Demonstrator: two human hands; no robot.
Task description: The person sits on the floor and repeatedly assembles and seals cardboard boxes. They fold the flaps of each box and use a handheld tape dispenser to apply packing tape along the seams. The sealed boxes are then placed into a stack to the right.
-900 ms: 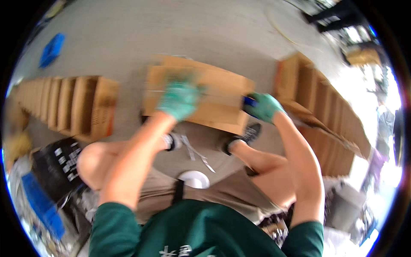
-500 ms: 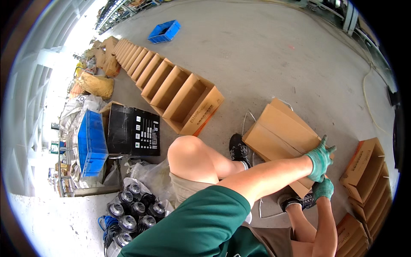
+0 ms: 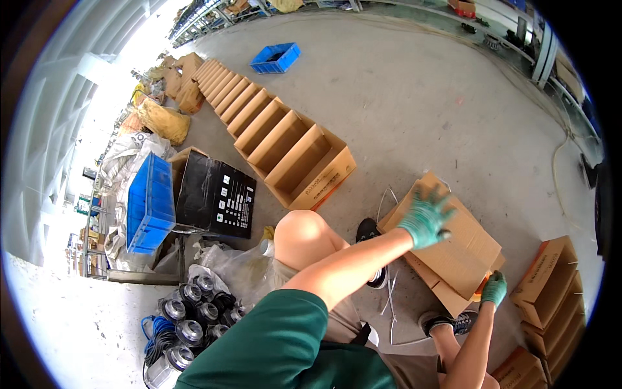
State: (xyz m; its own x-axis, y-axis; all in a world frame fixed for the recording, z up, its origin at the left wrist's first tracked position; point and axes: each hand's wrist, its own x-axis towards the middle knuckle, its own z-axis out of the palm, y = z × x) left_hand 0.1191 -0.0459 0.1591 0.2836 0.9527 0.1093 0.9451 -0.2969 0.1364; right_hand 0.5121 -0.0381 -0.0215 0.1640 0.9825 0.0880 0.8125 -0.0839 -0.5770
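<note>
Left hand (image 3: 426, 219) lay spread flat on the box (image 3: 447, 249), frame's right. Right hand (image 3: 494, 289) gripped its lower edge, fingers closed.

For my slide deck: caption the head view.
Gloved left hand and right hand handle a cardboard box on concrete floor.

Matt brown corrugated cardboard box (image 3: 447, 249) under knitted green cloth gloves on the left hand (image 3: 424, 217) and right hand (image 3: 494, 289), rough grey concrete floor (image 3: 414, 104), glossy blue plastic crate (image 3: 150, 204), shiny round metal cans (image 3: 191, 314).
</note>
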